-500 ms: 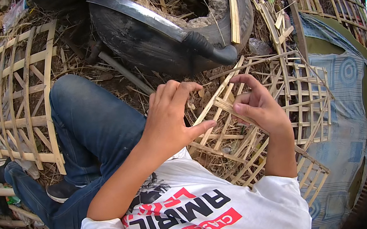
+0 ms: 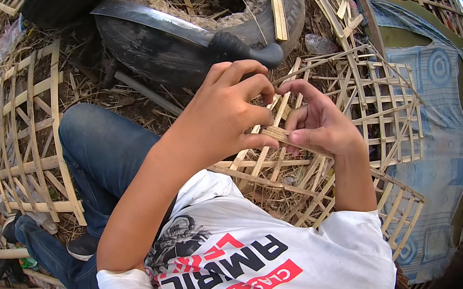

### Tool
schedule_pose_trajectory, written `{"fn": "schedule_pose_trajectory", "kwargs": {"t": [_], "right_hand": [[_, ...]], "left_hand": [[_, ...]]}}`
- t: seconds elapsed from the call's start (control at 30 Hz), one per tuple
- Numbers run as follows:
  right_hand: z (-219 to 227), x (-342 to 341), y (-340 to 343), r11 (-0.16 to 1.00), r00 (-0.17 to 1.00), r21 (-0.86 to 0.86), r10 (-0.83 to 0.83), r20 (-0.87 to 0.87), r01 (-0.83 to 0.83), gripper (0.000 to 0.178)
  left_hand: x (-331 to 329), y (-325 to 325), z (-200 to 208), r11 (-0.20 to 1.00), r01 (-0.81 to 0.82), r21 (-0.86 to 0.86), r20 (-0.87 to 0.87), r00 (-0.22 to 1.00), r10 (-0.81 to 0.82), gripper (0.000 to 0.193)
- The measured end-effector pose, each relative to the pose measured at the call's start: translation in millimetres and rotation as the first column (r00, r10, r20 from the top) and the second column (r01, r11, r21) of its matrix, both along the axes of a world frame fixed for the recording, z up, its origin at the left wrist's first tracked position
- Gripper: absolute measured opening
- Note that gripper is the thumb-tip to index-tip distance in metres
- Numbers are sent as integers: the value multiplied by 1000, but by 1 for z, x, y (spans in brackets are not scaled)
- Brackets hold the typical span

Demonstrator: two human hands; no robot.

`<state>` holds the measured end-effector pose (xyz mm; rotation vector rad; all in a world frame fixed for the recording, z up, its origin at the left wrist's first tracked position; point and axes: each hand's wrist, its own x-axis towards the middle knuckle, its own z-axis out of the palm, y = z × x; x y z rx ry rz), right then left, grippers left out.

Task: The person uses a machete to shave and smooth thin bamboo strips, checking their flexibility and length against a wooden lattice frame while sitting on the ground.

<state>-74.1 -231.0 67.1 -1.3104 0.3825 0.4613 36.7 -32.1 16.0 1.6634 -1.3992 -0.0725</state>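
A small bundle of split bamboo strips [image 2: 278,133] lies in my right hand [image 2: 323,123], between thumb and curled fingers, its lower part running under the palm. My left hand [image 2: 232,106] has its thumb and forefinger around the bundle's upper left end, with the other fingers bent above. Below both hands sits a woven bamboo lattice [image 2: 264,166] on the ground. Just beyond them a large knife [image 2: 164,24] with a dark curved handle rests across an old tyre [image 2: 133,57].
Another bamboo lattice panel [image 2: 32,137] stands left of my bent knee [image 2: 104,144]. Loose bamboo strips [image 2: 276,2] lean on the tyre's right side. A blue patterned cloth [image 2: 436,104] spreads at the right. A grey pipe [image 2: 147,94] lies by the tyre.
My left hand has moved right and closed around the end of the bamboo strips; before, it was spread apart from them. My right hand keeps its hold. The view has shifted slightly.
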Motion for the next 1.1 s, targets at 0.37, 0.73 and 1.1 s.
{"fn": "schedule_pose_trajectory", "kwargs": {"t": [0.37, 0.73, 1.1], "right_hand": [[18, -11, 17, 551, 869, -832, 442, 223, -66, 15], [0, 4, 32, 137, 625, -966, 741, 247, 220, 16], [-16, 11, 36, 584, 830, -812, 458, 318, -12, 9]], "left_hand": [[5, 13, -6, 996, -78, 40, -18, 997, 79, 28], [3, 19, -7, 996, -87, 34, -28, 996, 88, 28], [12, 25, -9, 996, -80, 27, -34, 996, 81, 28]]}}
